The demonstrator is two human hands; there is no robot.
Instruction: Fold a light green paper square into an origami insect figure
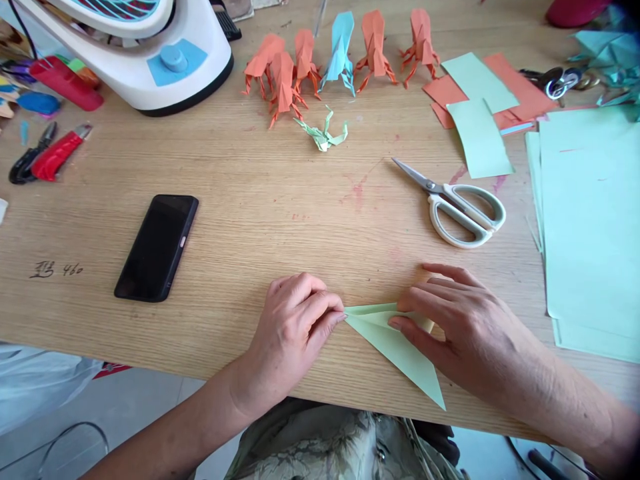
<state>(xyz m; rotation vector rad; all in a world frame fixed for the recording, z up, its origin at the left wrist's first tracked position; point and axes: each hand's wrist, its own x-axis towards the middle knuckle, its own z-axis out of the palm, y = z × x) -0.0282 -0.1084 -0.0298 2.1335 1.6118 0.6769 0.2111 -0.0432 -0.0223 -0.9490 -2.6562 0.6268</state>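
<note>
A light green sheet of folding paper (pixel 400 347) lies near the table's front edge, folded so that it narrows to a point on the left. Thumb and fingertips of my left hand (pixel 300 327) pinch that pointed tip. Across the paper's right part lies my right hand (pixel 460 320), its thumb and fingers closed on the upper folded layer; the part beneath the palm is hidden. One long green corner sticks out toward the table edge. Beyond my right hand rest white-handled scissors (pixel 465 213), blades pointing to the upper left.
A black phone (pixel 157 248) lies at left, beyond it a red utility knife (pixel 60 152). Folded orange figures (pixel 373 47), a blue one (pixel 341 52) and a green piece (pixel 325 133) stand behind. Green sheets (pixel 593 220) are stacked right; a white appliance (pixel 170 60) fills the upper left.
</note>
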